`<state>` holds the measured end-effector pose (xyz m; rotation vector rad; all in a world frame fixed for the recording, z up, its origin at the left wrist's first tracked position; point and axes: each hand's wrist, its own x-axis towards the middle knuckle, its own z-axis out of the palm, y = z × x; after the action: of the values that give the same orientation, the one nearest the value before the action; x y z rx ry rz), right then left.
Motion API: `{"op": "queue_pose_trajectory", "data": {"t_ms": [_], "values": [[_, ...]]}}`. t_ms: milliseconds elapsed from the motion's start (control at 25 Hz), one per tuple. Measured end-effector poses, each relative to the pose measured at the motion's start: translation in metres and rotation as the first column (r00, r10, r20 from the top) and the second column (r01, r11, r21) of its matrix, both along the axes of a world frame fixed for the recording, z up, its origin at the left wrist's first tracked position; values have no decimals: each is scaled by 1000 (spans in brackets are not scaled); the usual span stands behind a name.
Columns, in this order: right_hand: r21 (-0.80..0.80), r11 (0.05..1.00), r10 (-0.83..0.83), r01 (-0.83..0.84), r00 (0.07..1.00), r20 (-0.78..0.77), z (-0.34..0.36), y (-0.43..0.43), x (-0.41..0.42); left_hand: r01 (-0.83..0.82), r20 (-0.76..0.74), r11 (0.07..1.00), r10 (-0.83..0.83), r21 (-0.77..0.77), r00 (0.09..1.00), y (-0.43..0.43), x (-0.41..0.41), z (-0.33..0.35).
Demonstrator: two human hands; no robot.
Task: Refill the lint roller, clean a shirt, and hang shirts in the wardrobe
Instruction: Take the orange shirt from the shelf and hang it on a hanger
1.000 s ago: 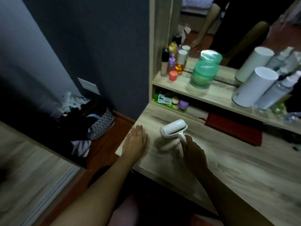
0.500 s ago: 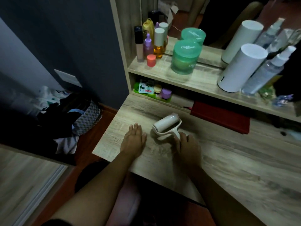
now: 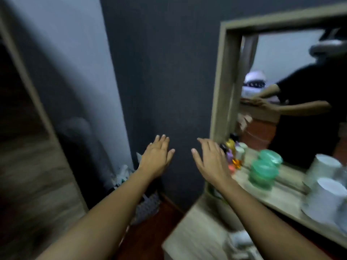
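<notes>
The white lint roller (image 3: 239,240) lies on the pale wood-grain desk (image 3: 187,233) at the bottom of the view, just under the right forearm. It is badly blurred, so its handle and drum cannot be told apart. Neither hand touches it. The right hand (image 3: 210,160) hovers well above the desk, palm down, fingers straight and slightly spread, grasping nothing. The left hand (image 3: 156,158) hovers beside it at the same height, also flat and released, in front of the dark blue-grey wall (image 3: 169,72).

Right of the right hand, a pale wooden shelf (image 3: 281,197) carries a cluster of small coloured bottles (image 3: 232,154), a green translucent round jar (image 3: 262,173) and a white cylinder (image 3: 326,199). Behind them stands a wood-framed mirror (image 3: 223,81). A grey patterned basket (image 3: 148,207) sits on the floor below the left forearm.
</notes>
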<state>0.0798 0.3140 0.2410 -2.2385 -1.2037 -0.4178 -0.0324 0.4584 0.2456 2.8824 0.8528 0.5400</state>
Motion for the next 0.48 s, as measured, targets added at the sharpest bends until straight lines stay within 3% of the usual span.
{"op": "queue_pose_trajectory", "data": {"t_ms": [80,160,280,480], "values": [[55,989,130,-136,986,108,62,54,-29,-88,102,986,74,145,992,35,-44,60],[93,975,185,-203,968,167,98,81,-42,-128,128,971,104,199,986,50,-68,103],[112,914,348,-390,895,281,171,154,-110,-301,281,912,222,280,934,95,-156,176],[150,820,444,-552,780,442,237,250,-215,-427,305,808,321,405,897,162,-284,244]]}}
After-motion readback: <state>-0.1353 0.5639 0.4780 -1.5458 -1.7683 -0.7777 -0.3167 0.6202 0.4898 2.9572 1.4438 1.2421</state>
